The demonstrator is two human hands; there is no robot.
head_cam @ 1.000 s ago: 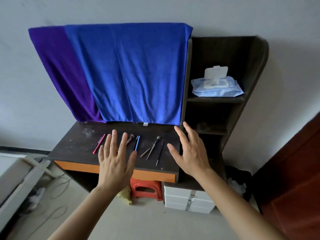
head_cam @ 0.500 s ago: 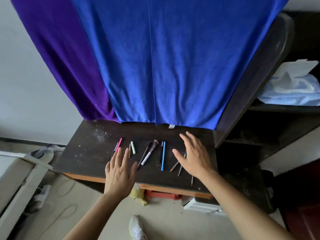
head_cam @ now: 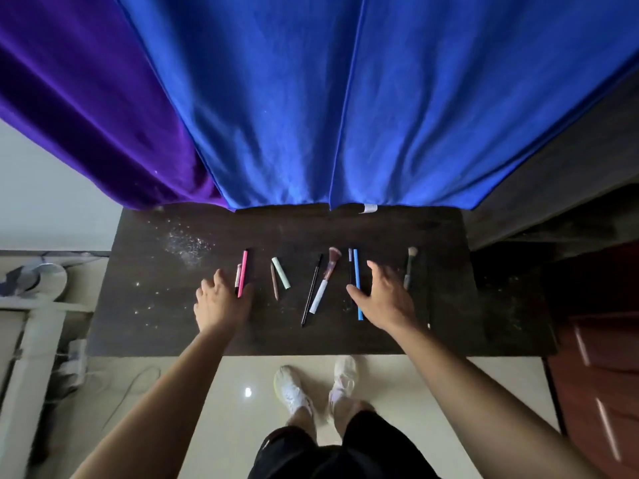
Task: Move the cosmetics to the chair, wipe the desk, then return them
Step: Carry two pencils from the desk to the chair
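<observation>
Directly below the head camera, a dark wood-grain table (head_cam: pixel 155 323) carries the cosmetics in a loose row across its middle, all lying flat and roughly parallel. From the left:
- a pink pencil (head_cam: pixel 243 271) with a shorter pale pen (head_cam: pixel 238 276) touching its side;
- a brown pencil (head_cam: pixel 274 281) just beside a mint-green stick (head_cam: pixel 280 277);
- a thin black liner (head_cam: pixel 311 292) next to a white-handled brush (head_cam: pixel 325 281) with pink bristles;
- a blue pencil (head_cam: pixel 357 281);
- apart at the right, a small brush (head_cam: pixel 409 264) with pale bristles.

The left hand (head_cam: pixel 219 305) lies low by the foot of the pink pencil, fingers relaxed and slightly spread, gripping nothing. The right hand (head_cam: pixel 383 299) is spread wide between the blue pencil and the small brush, thumb beside the blue pencil, also holding nothing. Whether either hand's fingertips touch the table cannot be told at this angle.

Handling, as a judgement: each piece looks light, rigid and slender, with a smooth round barrel apt to roll or slip. Several could be raked together and gripped about mid-barrel, keeping off the soft bristles, which would splay.

Pale powder (head_cam: pixel 186 243) speckles the matt tabletop at the left rear. A blue cloth (head_cam: pixel 345 115) and a purple cloth (head_cam: pixel 86 115), soft and falling in drapes, hang to the table's rear edge.
</observation>
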